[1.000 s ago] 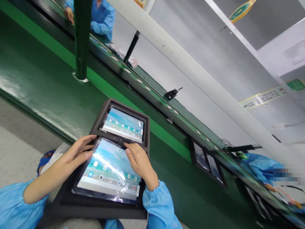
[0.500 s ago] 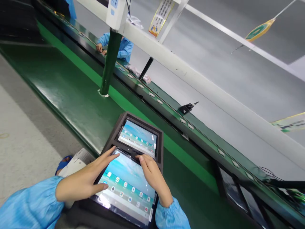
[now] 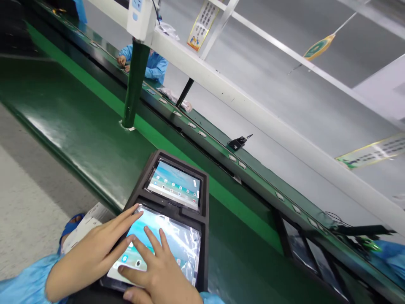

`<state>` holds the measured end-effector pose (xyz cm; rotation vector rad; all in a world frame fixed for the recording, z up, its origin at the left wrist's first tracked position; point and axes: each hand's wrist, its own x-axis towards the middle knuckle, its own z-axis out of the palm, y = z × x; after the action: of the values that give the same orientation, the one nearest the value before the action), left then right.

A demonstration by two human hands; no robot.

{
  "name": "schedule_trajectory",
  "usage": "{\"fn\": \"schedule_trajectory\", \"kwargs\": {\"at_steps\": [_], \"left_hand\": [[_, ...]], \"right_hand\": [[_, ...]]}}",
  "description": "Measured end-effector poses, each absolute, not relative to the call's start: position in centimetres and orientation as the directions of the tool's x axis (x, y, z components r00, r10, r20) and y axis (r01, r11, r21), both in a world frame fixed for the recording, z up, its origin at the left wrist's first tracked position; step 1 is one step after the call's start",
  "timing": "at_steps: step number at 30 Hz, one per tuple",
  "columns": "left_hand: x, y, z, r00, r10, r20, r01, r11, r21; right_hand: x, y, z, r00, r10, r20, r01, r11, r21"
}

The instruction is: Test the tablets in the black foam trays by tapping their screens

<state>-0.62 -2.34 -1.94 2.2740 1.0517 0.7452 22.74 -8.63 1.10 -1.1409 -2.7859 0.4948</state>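
Note:
A tablet with a lit home screen [image 3: 187, 242] lies in the nearer recess of a dark foam tray [image 3: 205, 215]. Clear film with glare covers its screen. My left hand [image 3: 91, 251] rests along the tablet's left edge, fingers stretched toward its upper left corner. Over the lower middle of the screen, my right hand [image 3: 161, 270] spreads its fingers, which appear to touch the film. Neither hand grasps anything. A second lit tablet [image 3: 175, 179] sits in the tray's farther recess, apart from both hands.
The tray is on a green bench [image 3: 95, 139] beside a raised ledge with several small pale parts. A green post [image 3: 135, 86] rises ahead. Framed dark panels [image 3: 313, 257] lie at right. Another person in blue sleeves [image 3: 155, 67] works farther along.
My right hand has moved from the tablet's upper right edge down and left across its screen, fingers now spread. The nearer tablet now lies inside the recess. The view has shifted slightly.

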Motion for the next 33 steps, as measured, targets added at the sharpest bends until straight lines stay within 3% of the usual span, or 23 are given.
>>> {"fn": "schedule_trajectory", "kwargs": {"at_steps": [4,7,9,16,20,24,29,33], "left_hand": [[-1.4,-1.2,-1.1,0.451,0.768,0.455,0.491,-0.639,0.592],[-0.8,2.4,-0.7,0.500,0.684,0.531,0.411,-0.728,0.549],[0.2,5.4,-0.8,0.576,0.650,0.496,0.414,-0.755,0.509],[2.7,12.9,-1.8,0.789,0.549,0.275,0.433,-0.815,0.385],[5.6,15.6,-0.9,0.866,0.475,0.159,0.384,-0.833,0.399],[11.5,17.5,-0.2,0.910,0.397,0.119,0.312,-0.845,0.434],[15.6,18.5,0.2,0.915,0.367,0.168,0.243,-0.833,0.497],[12.8,18.7,0.1,0.803,0.494,0.333,0.266,-0.798,0.540]], "right_hand": [[26.6,-7.7,1.9,-0.516,0.848,-0.122,0.845,0.480,-0.237],[30.3,-7.1,2.1,-0.277,0.960,-0.032,0.951,0.269,-0.153],[31.9,-7.0,1.9,-0.203,0.979,0.009,0.967,0.202,-0.156],[31.7,-8.9,1.5,-0.204,0.973,0.110,0.928,0.228,-0.294],[30.5,-10.5,1.7,-0.157,0.970,0.185,0.892,0.220,-0.396],[29.1,-11.2,2.0,-0.185,0.964,0.189,0.882,0.248,-0.400],[28.4,-12.1,1.6,-0.169,0.972,0.163,0.895,0.220,-0.388],[28.3,-13.3,0.6,-0.178,0.983,0.041,0.902,0.179,-0.393]]}}
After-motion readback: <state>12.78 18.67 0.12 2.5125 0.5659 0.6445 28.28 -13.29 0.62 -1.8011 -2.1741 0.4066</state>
